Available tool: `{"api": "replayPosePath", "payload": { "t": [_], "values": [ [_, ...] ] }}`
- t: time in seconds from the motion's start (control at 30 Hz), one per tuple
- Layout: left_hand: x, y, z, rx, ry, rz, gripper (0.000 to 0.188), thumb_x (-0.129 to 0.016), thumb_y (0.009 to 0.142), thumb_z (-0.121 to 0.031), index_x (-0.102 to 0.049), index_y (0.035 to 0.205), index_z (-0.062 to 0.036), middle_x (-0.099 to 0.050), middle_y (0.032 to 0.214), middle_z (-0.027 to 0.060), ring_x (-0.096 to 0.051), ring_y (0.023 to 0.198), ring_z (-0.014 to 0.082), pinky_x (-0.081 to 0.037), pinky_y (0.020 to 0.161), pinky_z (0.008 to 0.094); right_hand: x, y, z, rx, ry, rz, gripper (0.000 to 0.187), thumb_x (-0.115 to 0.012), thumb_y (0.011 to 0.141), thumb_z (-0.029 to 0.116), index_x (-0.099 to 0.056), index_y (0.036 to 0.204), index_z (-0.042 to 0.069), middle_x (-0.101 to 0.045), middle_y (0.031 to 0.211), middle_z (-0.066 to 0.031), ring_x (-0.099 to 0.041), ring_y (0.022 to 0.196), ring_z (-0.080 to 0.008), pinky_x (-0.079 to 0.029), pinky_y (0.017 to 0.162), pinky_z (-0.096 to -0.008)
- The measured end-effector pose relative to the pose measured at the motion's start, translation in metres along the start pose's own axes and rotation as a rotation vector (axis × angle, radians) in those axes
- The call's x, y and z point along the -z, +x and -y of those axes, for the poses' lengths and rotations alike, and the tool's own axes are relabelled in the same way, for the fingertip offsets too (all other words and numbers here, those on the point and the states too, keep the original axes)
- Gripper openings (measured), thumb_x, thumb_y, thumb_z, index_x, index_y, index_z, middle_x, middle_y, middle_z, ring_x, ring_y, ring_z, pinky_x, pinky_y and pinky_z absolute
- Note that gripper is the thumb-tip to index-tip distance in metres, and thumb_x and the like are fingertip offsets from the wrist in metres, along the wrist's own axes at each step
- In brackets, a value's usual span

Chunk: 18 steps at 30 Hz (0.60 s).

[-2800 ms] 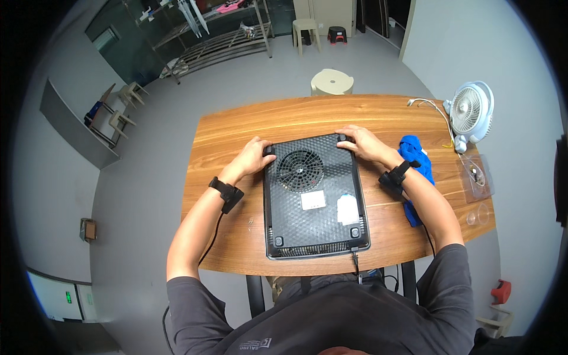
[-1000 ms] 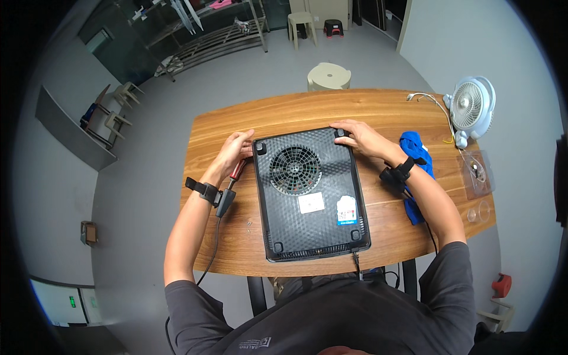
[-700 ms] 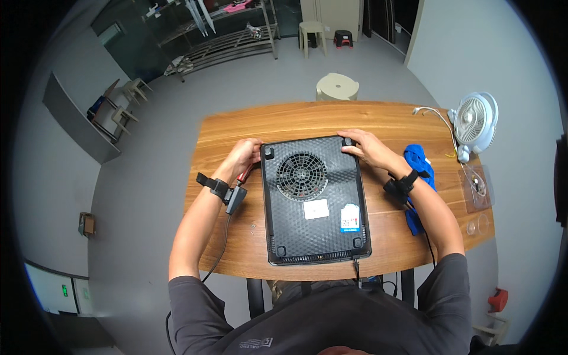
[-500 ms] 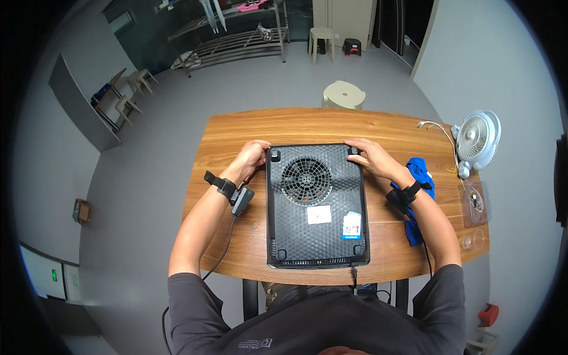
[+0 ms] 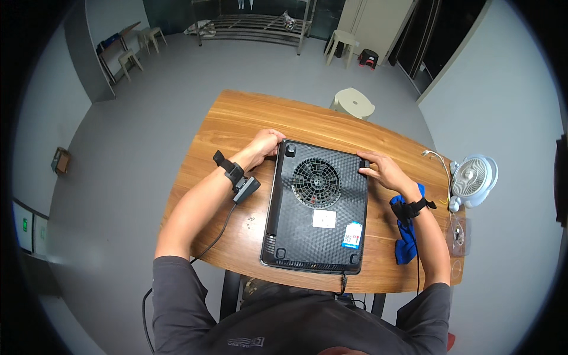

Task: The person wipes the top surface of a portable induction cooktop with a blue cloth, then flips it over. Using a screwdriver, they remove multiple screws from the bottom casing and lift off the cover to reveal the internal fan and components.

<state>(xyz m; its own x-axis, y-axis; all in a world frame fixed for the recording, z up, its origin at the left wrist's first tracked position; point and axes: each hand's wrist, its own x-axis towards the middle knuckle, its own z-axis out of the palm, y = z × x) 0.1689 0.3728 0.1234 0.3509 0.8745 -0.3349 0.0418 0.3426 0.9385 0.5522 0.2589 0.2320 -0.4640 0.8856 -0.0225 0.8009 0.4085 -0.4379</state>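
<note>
A black induction cooker point(image 5: 299, 234) lies upside down on the wooden table, its round fan grille point(image 5: 317, 183) and corner feet facing up. My left hand point(image 5: 267, 144) is closed on its far left corner, with some fingertips hidden beside the edge. At the far right corner my right hand point(image 5: 381, 170) grips the edge, thumb on the underside near the foot. A white label point(image 5: 323, 219) and a white-and-blue sticker point(image 5: 351, 235) are on the base. The power cord point(image 5: 344, 283) leaves from the near edge. Small loose screw-like pieces point(image 5: 250, 223) lie left of the cooker.
A blue cloth point(image 5: 407, 245) lies by my right forearm. Toward the table's right edge are a white fan point(image 5: 471, 178) with its cable and a clear plastic tray point(image 5: 458, 235). Beyond the far edge stands a cream stool point(image 5: 353, 103). Cabled devices are strapped to both wrists.
The whole view has turned, so table and room appear rotated clockwise. More of the cooker's left side wall shows now. Both hands keep their hold at the far corners.
</note>
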Motion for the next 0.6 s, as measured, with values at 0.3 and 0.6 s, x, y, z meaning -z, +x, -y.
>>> {"api": "replayPosePath", "payload": {
  "t": [0.3,0.6],
  "values": [
    [-0.005,-0.006,-0.01,0.012,0.04,-0.027,0.015,-0.052,0.106,-0.006,-0.064,0.106,0.001,-0.069,0.09,0.008,-0.065,0.071,0.0117,-0.056,0.065,0.0264,0.03,0.039,0.021,0.023,-0.171,0.174,0.057,-0.079,0.09,0.038,-0.067,0.134,0.004,-0.067,0.134,-0.0184,-0.063,0.125,-0.0355,-0.052,0.106,-0.0441],
    [-0.007,-0.016,-0.009,0.026,-0.056,-0.068,0.017,-0.054,0.106,-0.008,-0.066,0.113,0.0027,-0.071,0.096,0.0083,-0.066,0.078,0.0131,-0.057,0.07,0.0275,0.027,0.128,0.075,0.215,-0.135,0.165,0.031,-0.074,0.096,0.02,-0.071,0.118,-0.001,-0.074,0.106,-0.0182,-0.072,0.092,-0.0301,-0.059,0.083,-0.0417]
  ]
}}
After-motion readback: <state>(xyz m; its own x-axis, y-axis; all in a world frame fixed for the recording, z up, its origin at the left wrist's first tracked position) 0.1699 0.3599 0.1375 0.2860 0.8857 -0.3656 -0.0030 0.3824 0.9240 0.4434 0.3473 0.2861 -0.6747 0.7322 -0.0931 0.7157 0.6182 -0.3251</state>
